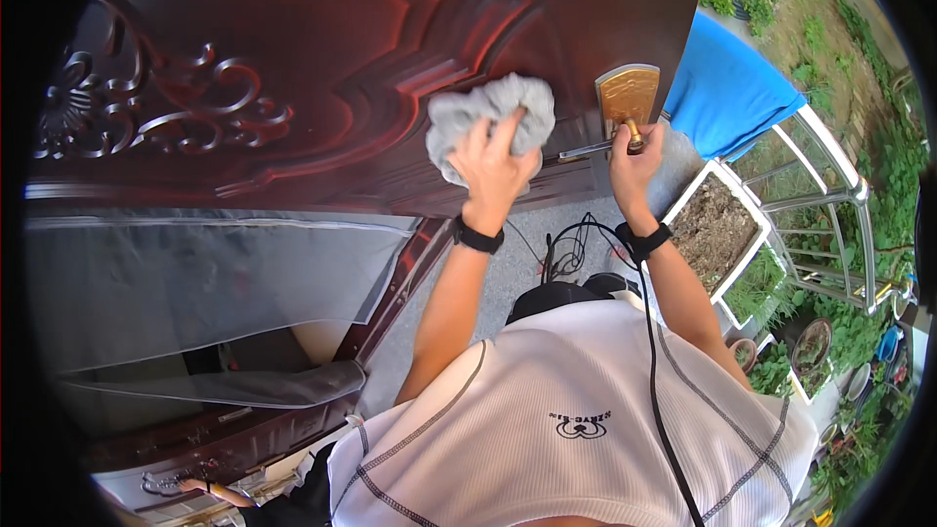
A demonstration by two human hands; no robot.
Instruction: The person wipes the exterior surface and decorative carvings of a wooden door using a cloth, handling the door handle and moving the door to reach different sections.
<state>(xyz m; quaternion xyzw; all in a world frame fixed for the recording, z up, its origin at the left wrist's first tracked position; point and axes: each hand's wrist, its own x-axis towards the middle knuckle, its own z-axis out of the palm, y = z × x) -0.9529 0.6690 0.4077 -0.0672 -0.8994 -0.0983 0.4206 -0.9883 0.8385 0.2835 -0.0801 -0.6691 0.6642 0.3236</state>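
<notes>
My left hand [496, 168] presses a crumpled grey cloth [522, 98] against the dark red panelled door [332, 29], fingers bent over it. The cloth hides the door surface under it. My right hand [634, 171] is closed round the brass door handle [635, 137], which stands out from a golden handle plate [630, 93] near the door's edge. Carved scrollwork [210, 102] decorates the door to the left of the cloth.
A sheer curtain [224, 273] hangs at the left. Black cables [576, 244] lie on the grey floor. At the right are a soil-filled planter [717, 220], a metal railing [830, 185] and a blue cloth [727, 83]. Another person's arm [220, 493] shows at lower left.
</notes>
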